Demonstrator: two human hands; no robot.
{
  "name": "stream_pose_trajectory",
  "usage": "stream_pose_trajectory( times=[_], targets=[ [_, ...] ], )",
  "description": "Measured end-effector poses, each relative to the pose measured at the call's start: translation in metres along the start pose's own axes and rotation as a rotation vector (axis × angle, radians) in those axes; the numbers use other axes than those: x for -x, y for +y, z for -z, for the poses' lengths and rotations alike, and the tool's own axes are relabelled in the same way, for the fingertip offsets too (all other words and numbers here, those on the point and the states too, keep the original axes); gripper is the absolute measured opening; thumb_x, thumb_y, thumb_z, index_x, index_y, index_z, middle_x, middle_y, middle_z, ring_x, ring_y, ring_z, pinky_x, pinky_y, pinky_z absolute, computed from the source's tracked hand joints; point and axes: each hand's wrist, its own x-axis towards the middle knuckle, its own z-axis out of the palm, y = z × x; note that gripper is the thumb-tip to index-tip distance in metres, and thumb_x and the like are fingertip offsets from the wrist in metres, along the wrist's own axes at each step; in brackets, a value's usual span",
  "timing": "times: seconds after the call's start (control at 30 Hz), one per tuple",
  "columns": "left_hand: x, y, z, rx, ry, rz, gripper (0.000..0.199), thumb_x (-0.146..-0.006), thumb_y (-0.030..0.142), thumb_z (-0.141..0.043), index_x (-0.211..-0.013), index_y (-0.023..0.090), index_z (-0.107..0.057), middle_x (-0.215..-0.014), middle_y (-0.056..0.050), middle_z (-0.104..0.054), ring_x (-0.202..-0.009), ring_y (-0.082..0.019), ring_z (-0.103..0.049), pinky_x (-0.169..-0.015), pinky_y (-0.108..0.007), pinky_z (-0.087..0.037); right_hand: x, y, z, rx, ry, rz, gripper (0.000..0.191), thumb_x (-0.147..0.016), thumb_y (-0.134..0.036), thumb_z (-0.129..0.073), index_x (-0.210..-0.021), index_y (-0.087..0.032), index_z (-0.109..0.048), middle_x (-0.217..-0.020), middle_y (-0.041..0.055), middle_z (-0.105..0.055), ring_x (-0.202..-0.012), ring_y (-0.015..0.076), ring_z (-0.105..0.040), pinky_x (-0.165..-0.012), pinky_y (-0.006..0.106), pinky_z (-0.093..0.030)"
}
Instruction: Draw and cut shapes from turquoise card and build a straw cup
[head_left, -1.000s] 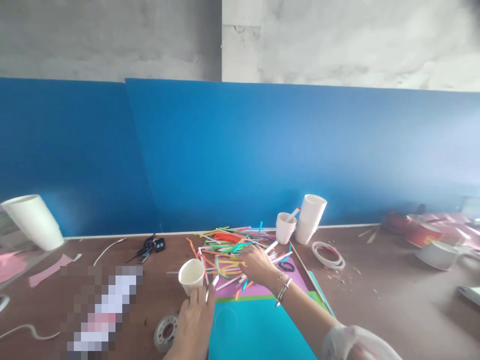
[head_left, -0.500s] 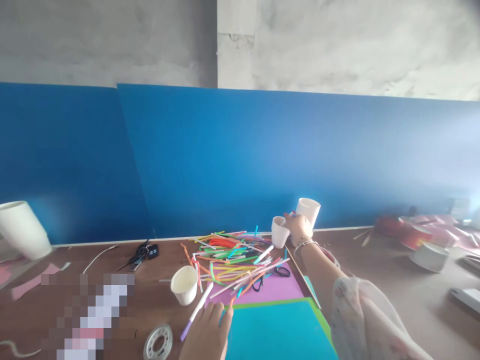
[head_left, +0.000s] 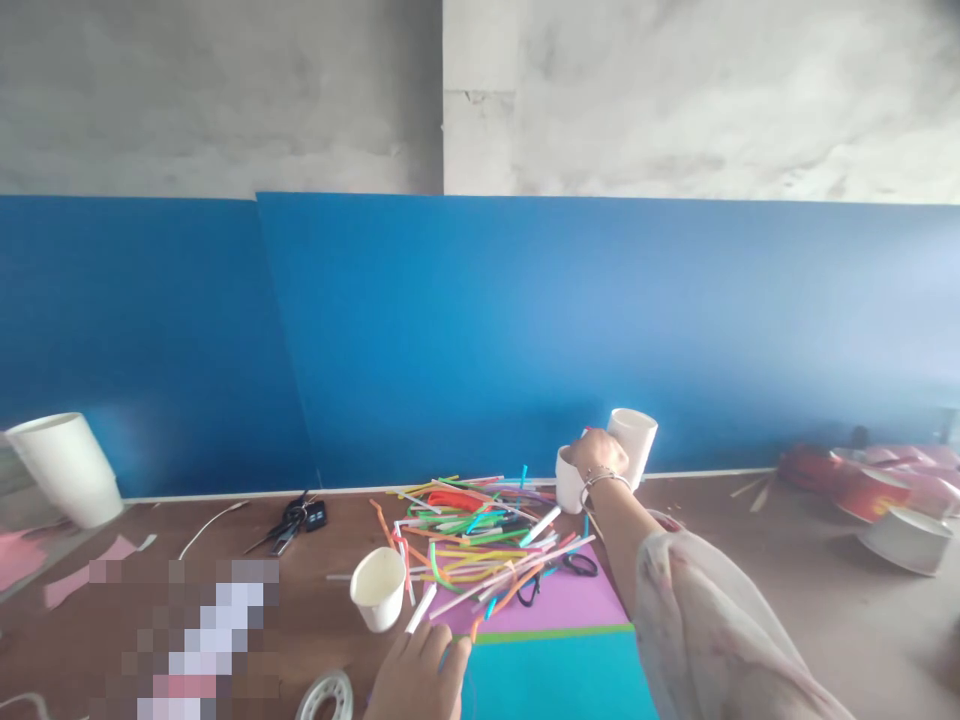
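grey wall (head_left: 675,100), blue partition (head_left: 480,340), brown table (head_left: 795,570), straws (head_left: 469,540), white cups (head_left: 568,492)

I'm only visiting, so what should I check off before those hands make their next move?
1. Right hand has a grip: cannot tell; it covers part of the small white paper cup.
2. Left hand is free: cannot tell; it overlaps the slim white marker.
3. Cream-white open paper cup is upright: ok.
4. Tall white paper-cup stack is standing: ok.
5. Thin multicoloured plastic straws are sorted: not ok; they lie jumbled, partly over the flat purple sheet.
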Motion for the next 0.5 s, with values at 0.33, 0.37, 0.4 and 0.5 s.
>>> stream_pose_trajectory(
  times=[0.33, 0.37, 0.4, 0.5],
  targets=[
    [-0.067, 0.007, 0.07, 0.517, 0.072, 0.308, 0.042, -0.092, 0.026, -0.039, -0.134, 0.025, -0.032, -0.133, -0.009, -0.047, -0.124, -0.02, -0.041, -0.1, -0.036, -0.038, 0.078, -0.011, 0.055, -0.348, 0.304, 0.495, 0.035, -0.085, -0.048, -0.046, -0.083, -0.02, -0.066, -0.079, 0.0032, -0.067, -0.074, 0.017, -0.06, -0.063, 0.025, -0.043],
    [-0.079, 0.009, 0.078, 0.577, 0.08, 0.352, 0.046, -0.093, 0.028, -0.038, -0.137, 0.024, -0.027, -0.139, -0.01, -0.04, -0.129, -0.021, -0.036, -0.103, -0.038, -0.035, 0.096, -0.006, 0.055, -0.523, 0.243, 0.599, 0.034, -0.083, -0.048, -0.05, -0.079, -0.017, -0.066, -0.07, 0.0026, -0.065, -0.066, 0.016, -0.058, -0.058, 0.025, -0.041],
    [-0.09, 0.011, 0.085, 0.626, 0.106, 0.39, 0.05, -0.093, 0.031, -0.038, -0.14, 0.023, -0.022, -0.143, -0.011, -0.034, -0.132, -0.022, -0.03, -0.105, -0.04, -0.033, 0.115, -0.001, 0.053, -0.668, 0.101, 0.67, 0.034, -0.08, -0.048, -0.053, -0.074, -0.017, -0.064, -0.061, 0.0007, -0.061, -0.057, 0.0146, -0.054, -0.053, 0.025, -0.039],
    [-0.112, 0.015, 0.097, 0.77, 0.069, 0.348, 0.047, -0.094, 0.035, -0.037, -0.137, 0.02, -0.028, -0.139, -0.013, -0.04, -0.128, -0.024, -0.036, -0.102, -0.041, -0.034, 0.166, 0.015, 0.039, -0.895, -0.304, 0.7, 0.029, -0.078, -0.044, -0.058, -0.073, -0.016, -0.064, -0.062, 0.0007, -0.06, -0.057, 0.0142, -0.052, -0.054, 0.026, -0.04]
  ],
)
